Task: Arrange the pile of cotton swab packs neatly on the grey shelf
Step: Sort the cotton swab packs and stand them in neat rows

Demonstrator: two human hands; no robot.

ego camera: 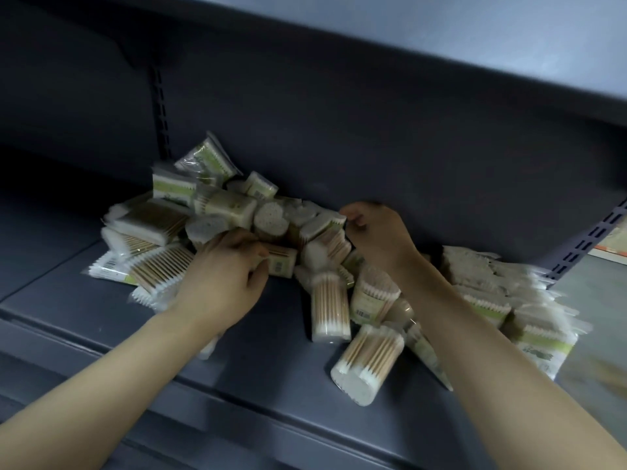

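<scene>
My left hand (pixel 225 273): it sits at the front of the heap, fingers curled round a small boxy pack (pixel 280 262) with a barcode label, thumb on its near side.
My right hand (pixel 375 232): it reaches deeper, near the back wall, fingers bent down onto a pack (pixel 325 223) at the top of the heap; whether I actually grip it or only touch it, I cannot tell.
Pile of cotton swab packs (pixel 237 215): a loose heap on the shelf board, against the back panel, packs tilted every way, between and around my hands.
Flat packs (pixel 149 262): lying fanned out at the left edge of the heap, beside my left wrist.
Round tubs (pixel 369 361): on their sides in front, close to my right forearm.
Stacked packs (pixel 492 293): a more even lot on the right, behind my right arm.
Grey shelf (pixel 258 378): dark grey board with a front lip.
Upper shelf (pixel 441 49): overhanging above.
Slotted upright (pixel 159 96): on the back panel, above the heap's left side.
</scene>
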